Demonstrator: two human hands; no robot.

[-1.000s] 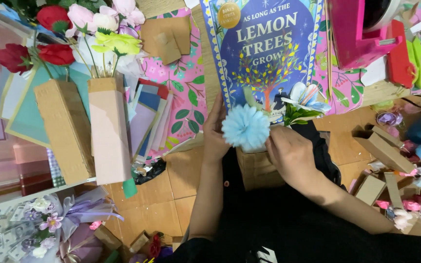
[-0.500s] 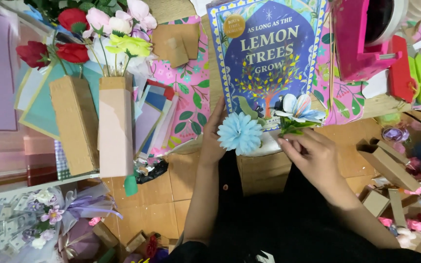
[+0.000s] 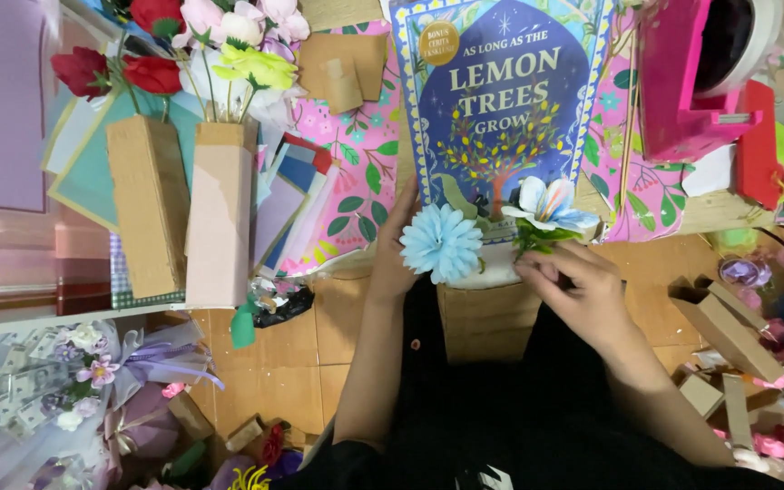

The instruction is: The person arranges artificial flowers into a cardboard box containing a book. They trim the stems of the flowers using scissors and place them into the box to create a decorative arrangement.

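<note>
At centre frame we note the left hand point(image 3: 395, 259) curled around the stem side of a pale blue paper pom-pom flower point(image 3: 441, 242); its fingers sit behind the bloom, so the exact grip is partly hidden. Just right of it, the right hand point(image 3: 576, 292) pinches the green leafy base of a white-and-blue petalled flower point(image 3: 547, 205) between fingertips. Both blooms stand over a brown cardboard box point(image 3: 483, 319) at lower centre, touching or just above its top edge; we cannot tell which.

Behind the flowers, at upper centre, a blue book point(image 3: 501, 100) with a yellow-patterned border, a round gold seal at its upper left corner and a tree picture leans upright. Beneath it lies pink sheet with green leaf print point(image 3: 356, 195).

At upper left, two tall cardboard sleeves stand side by side: a brown one point(image 3: 145, 204) and a pink-faced one point(image 3: 220, 213), holding red, pink and yellow artificial flowers point(image 3: 229, 45). At upper right, a bright pink tape dispenser point(image 3: 682, 82). At right edge, small open cardboard boxes point(image 3: 728, 331) lie scattered.
</note>
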